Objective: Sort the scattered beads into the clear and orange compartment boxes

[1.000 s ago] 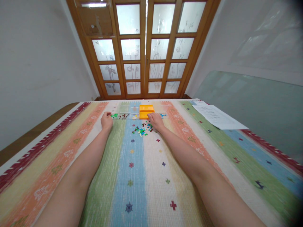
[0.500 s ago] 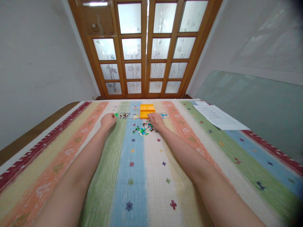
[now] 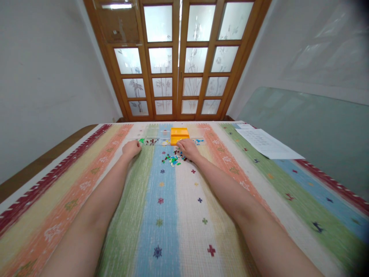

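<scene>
My left hand [image 3: 131, 148] rests on the striped cloth as a closed fist, just short of the clear sorting tray [image 3: 152, 141] that holds green, dark red and yellow pieces. My right hand [image 3: 186, 148] lies with curled fingers at the right edge of a loose pile of small coloured pieces [image 3: 173, 158]. Its fingertips point toward the orange box [image 3: 179, 135] behind the pile. Whether the right fingers hold a piece is hidden.
A striped woven cloth [image 3: 161, 215] covers the table. A printed sheet of paper [image 3: 265, 143] lies at the far right. A glass pane [image 3: 311, 127] leans along the right wall. Wooden doors with frosted panes [image 3: 177, 57] stand beyond the table's far edge.
My left hand has drawn back from the clear tray and closed into a fist on the cloth. My right hand has shifted slightly left over the pile.
</scene>
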`<state>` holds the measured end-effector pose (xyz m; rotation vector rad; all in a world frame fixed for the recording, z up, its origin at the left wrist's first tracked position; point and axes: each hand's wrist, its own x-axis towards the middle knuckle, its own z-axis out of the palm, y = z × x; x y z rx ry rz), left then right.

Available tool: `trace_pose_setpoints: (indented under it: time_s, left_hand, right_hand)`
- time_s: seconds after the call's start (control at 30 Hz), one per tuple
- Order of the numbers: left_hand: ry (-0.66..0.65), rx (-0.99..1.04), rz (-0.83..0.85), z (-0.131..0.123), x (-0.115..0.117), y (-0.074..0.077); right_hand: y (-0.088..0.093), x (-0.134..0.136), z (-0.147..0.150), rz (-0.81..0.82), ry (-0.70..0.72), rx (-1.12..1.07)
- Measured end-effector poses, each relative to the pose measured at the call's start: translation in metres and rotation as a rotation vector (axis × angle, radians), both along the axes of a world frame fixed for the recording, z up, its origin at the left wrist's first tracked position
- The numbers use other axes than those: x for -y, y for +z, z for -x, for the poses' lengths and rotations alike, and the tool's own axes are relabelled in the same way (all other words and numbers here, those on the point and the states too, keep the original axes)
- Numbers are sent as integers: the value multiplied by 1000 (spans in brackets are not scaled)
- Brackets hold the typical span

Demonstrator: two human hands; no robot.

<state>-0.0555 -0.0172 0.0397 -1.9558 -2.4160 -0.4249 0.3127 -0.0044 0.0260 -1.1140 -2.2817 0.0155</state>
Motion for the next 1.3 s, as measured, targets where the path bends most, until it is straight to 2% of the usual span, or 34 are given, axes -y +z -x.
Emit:
trace_pose_setpoints:
  time_s: [0.2, 0.37, 0.47, 0.73, 0.8, 0.93, 1.03, 1.2, 1.3]
  left_hand:
    - [-23, -40, -30, -1, -2, -5]
    - [-7, -31, 12, -4, -2, -3]
    - [-39, -12, 58, -1, -3, 0]
    - [-41, 36, 26, 8, -6, 2]
    - [-30, 95, -53, 7, -6, 4]
    - [-26, 179, -314, 4, -6, 8]
    - [-4, 237, -403, 4, -5, 2]
    - [76, 345, -427, 11, -6, -15]
    - [77, 387, -434, 15, -8, -16]
  right_hand:
    - [0, 3, 0, 65, 221, -47]
    - [-1, 4, 0, 81, 292, 8]
    - [0, 4, 0, 67, 310, 19]
    - [-4, 2, 2, 54, 261, 34]
    - [-5, 2, 2, 45, 266, 34]
    - [-4, 3, 3, 52, 252, 25]
    - [-3, 3, 4, 66, 195, -12]
    - [-2, 4, 6, 112, 105, -144]
    - [-3, 2, 6, 164, 101, -229]
